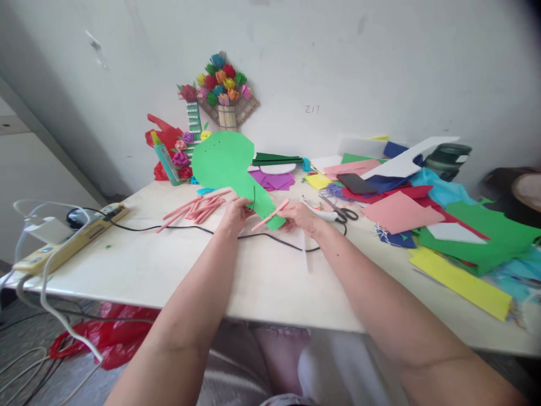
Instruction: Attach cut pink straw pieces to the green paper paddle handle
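Note:
A large green paper cutout (224, 160), round at one end with a narrow handle-like strip, tilts up above the white table. My left hand (238, 217) grips the left edge of that strip with closed fingers. At the strip's lower end, my right hand (298, 219) pinches a pink rolled-paper stick (271, 214) that lies slantwise across the green surface. Small dark marks dot the cutout. More pink paper sticks (206, 208) lie in a loose pile left of my left hand. A white glue gun (322, 213) is partly hidden behind my right hand.
Scissors (349, 214), a phone (356, 184) and coloured paper sheets (403, 211) spread over the right side. A black cord (190, 227) crosses the table from a power strip (71, 237). A glue bottle (166, 160) and a paper-flower basket (227, 117) stand at the back.

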The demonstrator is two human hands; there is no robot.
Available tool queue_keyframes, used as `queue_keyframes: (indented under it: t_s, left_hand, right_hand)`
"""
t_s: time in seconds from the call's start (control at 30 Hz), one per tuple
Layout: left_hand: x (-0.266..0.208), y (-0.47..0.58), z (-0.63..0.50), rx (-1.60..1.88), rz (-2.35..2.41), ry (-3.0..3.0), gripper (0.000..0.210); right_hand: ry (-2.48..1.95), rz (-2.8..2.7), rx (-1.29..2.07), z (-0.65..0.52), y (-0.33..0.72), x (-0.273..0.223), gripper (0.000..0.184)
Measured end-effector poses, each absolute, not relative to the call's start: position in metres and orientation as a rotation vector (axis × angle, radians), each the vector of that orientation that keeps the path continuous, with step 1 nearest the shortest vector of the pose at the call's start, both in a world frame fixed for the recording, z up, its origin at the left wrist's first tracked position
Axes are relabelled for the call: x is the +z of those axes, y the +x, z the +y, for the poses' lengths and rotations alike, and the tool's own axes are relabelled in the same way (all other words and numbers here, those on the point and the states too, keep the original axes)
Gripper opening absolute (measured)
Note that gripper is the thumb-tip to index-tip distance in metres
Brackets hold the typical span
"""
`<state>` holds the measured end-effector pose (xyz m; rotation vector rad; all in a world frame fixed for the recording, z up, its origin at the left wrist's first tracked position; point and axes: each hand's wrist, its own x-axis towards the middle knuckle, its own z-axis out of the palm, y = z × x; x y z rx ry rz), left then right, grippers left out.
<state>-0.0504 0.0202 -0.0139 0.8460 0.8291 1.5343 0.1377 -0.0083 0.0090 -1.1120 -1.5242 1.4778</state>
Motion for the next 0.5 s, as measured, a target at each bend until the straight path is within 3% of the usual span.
queue_keyframes:
  t_s: [0.33,0.5]
  left_hand:
    - [-0.012,-0.051,0.020,1.528,0.822,0.835,0.021]
    - [-0.006,-0.056,0.015,1.419,0.590,0.767,0.014]
  right_hand:
    - [-1.157,-1.542,1.613,-0.018,0.129,0.011,0.009]
    - [-1.093,-1.443,1.593,-0.016,0.126,0.006,0.013]
